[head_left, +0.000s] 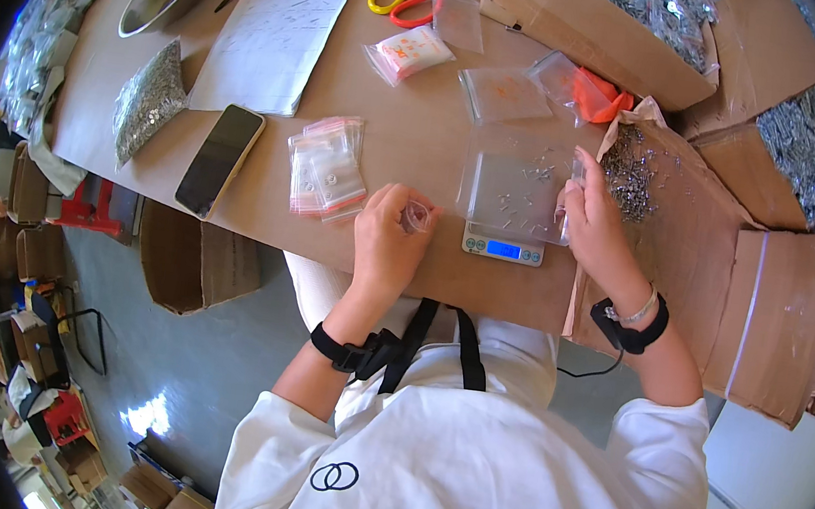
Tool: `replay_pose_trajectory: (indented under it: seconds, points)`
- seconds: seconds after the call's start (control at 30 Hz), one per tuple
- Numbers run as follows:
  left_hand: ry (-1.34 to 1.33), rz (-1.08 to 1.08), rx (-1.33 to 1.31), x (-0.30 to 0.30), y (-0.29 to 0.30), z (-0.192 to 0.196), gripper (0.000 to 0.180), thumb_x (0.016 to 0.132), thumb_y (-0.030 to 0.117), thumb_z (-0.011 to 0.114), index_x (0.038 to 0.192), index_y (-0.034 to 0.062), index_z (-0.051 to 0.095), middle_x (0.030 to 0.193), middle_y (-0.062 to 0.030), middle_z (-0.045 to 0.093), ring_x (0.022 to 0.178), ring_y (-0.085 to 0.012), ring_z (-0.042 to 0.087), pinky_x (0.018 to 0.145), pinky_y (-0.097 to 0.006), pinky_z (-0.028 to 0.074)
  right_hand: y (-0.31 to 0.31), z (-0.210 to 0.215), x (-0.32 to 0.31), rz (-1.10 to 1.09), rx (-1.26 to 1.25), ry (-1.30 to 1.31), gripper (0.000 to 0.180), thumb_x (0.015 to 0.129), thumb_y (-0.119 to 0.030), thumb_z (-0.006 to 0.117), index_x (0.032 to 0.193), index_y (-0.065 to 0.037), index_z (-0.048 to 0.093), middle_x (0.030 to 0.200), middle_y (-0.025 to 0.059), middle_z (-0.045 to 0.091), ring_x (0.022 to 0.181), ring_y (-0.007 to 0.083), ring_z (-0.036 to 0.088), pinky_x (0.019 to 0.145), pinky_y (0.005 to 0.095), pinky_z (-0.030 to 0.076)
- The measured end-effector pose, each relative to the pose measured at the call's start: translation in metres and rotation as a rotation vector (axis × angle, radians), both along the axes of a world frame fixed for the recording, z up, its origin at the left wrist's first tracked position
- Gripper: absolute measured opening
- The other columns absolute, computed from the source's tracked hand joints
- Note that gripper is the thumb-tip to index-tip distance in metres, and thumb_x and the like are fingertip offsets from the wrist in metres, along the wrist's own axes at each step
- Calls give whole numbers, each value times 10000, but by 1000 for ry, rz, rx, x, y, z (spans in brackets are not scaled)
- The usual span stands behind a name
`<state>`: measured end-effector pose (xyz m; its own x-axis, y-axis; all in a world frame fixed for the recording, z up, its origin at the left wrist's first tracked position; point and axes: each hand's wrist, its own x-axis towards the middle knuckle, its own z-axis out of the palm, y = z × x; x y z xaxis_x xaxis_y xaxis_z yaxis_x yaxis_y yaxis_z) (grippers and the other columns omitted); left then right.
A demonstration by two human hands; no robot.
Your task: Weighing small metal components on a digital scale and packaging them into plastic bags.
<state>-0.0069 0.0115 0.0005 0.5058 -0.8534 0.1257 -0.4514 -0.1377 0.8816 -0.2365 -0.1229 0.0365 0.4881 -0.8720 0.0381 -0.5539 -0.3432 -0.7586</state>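
While hands work, boxes (594,24) flank the scale (502,249).

On the brown cardboard-covered table (410,144), the left hand (387,237) pinches a small clear plastic zip bag (418,217) just beside a small digital scale with a blue display (502,248). The right hand (592,220) grips the right edge of the clear square plastic tray (515,191) on that scale, in which a few small metal screws lie. A stack of red-striped zip bags (328,167) lies near the left hand, with a black smartphone (220,159) farther left. A loose pile of silver screws (630,174) sits just beyond the right hand.
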Motion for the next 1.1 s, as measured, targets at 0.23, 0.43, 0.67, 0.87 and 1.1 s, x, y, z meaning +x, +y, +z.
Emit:
replay_pose_trajectory:
  seconds: [0.23,0.43,0.67,0.87,1.1]
  points:
    - [-189,-38,-53,-10,-5,4,165,703,41,754,794,26,616,756,-114,590,747,-307,576,674,-394,470,20,54,29,30,95,-31,456,1033,-114,484,1441,49,364,780,129,576,682,229,584,660,380,483]
    - [-84,-42,54,-13,-6,7,215,711,65,754,779,19,555,769,-154,594,777,-373,578,696,-455,476,31,74,38,101,-226,-29,510,1001,-56,532,1459,59,340,759,113,546,657,217,562,645,356,485]
    - [134,-13,64,-16,-8,9,314,731,147,819,748,16,534,700,-148,578,632,-353,585,611,-417,476,37,76,38,120,-286,-44,527,1001,-52,531,1475,53,328,805,110,555,676,198,561,653,343,486]
    - [126,-91,2,-7,3,4,465,775,216,872,905,35,463,737,-26,438,624,-133,389,587,-250,409,5,44,22,23,-78,0,476,1043,-147,484,1466,33,360,871,115,563,685,186,566,660,337,493]
    - [547,-340,-30,0,32,9,501,974,455,630,1113,68,344,1019,-55,379,914,-143,398,830,-296,399,1,-15,-4,45,-137,169,521,1041,-283,541,1431,27,391,1029,186,559,948,283,595,884,442,491]
